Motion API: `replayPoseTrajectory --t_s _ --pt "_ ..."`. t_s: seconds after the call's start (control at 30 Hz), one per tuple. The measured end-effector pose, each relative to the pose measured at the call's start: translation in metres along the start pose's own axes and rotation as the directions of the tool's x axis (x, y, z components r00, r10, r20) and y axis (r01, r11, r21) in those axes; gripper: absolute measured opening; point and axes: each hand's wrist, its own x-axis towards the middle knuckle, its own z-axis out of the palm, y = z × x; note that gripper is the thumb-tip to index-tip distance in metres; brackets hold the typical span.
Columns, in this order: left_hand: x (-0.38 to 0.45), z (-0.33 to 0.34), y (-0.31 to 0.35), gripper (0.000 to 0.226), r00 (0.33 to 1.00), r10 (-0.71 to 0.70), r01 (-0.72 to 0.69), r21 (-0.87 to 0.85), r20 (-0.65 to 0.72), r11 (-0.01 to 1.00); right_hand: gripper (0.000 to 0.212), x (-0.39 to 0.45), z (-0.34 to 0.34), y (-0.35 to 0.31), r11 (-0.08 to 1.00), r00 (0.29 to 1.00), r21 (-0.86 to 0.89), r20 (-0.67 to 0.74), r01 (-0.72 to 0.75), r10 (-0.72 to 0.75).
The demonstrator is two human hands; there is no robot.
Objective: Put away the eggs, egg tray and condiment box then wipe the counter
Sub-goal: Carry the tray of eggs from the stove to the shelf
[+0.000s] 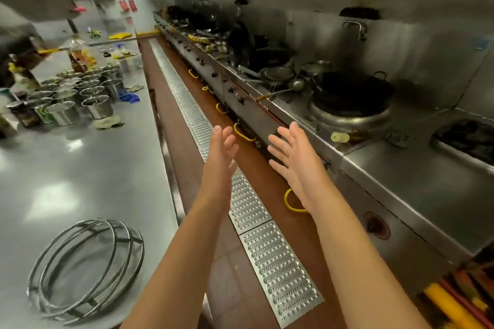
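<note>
Visibly, no eggs, egg tray or condiment box identifiable. Steel counter [88, 168] at left: cluster of steel cups [80, 93] near far edge, contents unclear; wire rings [85, 267], three or so, at near edge. Two hands over aisle: left hand [220, 153] and right hand [294, 157] empty, fingers spread. One black wok [352, 93] on stove at right.

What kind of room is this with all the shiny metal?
Most likely a restaurant kitchen. A long stainless steel stove line carries a big black wok on a round burner, and the long steel counter opposite holds many small round steel pots. The person's left hand and right hand are empty.
</note>
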Motion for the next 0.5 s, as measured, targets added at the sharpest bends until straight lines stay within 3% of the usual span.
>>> replayPoseTrajectory --t_s 0.37,0.5 --pt "0.139 -0.024 0.000 0.071 0.983 0.079 -0.071 0.053 -0.168 0.996 0.063 0.162 0.028 0.020 0.995 0.981 -0.016 0.167 -0.094 0.096" --pt "0.212 -0.041 -0.004 0.078 0.979 0.100 -0.099 0.017 -0.175 0.995 0.073 0.229 0.049 0.026 0.990 0.975 -0.097 0.185 -0.104 0.120"
